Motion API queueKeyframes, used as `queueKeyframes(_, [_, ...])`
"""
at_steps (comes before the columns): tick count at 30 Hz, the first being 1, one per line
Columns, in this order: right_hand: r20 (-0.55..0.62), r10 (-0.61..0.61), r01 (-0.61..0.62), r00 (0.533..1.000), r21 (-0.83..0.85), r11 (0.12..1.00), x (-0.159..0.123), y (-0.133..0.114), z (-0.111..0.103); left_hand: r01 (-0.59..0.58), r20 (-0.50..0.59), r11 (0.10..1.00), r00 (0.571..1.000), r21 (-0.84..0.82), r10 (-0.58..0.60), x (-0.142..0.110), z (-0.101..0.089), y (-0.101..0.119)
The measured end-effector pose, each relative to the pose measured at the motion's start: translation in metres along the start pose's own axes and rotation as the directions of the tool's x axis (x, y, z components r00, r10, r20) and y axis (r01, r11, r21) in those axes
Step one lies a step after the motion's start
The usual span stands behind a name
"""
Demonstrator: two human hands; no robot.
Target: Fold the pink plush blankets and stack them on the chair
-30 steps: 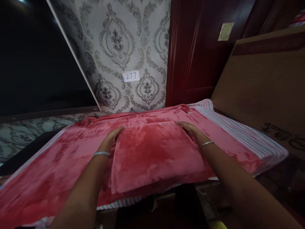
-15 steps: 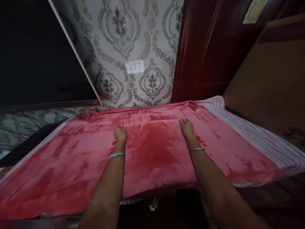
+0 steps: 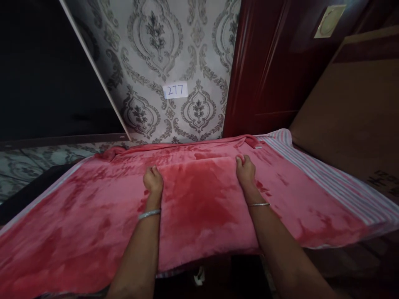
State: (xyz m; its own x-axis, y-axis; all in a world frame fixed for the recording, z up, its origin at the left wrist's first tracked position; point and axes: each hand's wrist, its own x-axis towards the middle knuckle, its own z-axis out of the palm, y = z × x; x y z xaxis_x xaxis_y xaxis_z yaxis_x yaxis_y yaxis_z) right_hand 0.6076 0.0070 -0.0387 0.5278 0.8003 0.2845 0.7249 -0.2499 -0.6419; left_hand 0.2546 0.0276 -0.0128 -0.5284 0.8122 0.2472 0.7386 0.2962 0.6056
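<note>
A folded piece of pink-red plush cloth lies between my forearms, its near edge hanging at the front. My left hand is closed at its far left corner, and my right hand is closed at its far right corner, thumb on top. Beneath it spreads a pink plush blanket of the same colour. Whether the folded piece is separate from that blanket, I cannot tell. Both wrists wear a silver bangle.
Striped cloth edges the blanket's right side. Beyond stand a patterned wall with a "277" paper and a dark red door panel. A black screen is at left, a large cardboard box at right.
My left hand has shifted slightly left and nearer, still closed at the folded cloth's corner. My right hand has barely moved. The view has tilted up a little.
</note>
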Motion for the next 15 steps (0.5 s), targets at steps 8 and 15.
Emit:
queueKeyframes(8, [0.139, 0.093, -0.079, 0.986, -0.102, 0.992, 0.0043, -0.0011, 0.0043, 0.006, 0.123, 0.998, 0.992, 0.055, -0.013, 0.0056, 0.0016, -0.0005])
queueKeyframes(15, [0.169, 0.091, -0.077, 0.981, -0.088, 0.993, 0.001, -0.0035, -0.0013, -0.022, 0.144, 0.996, 0.99, 0.084, 0.01, 0.0016, -0.0035, -0.0006])
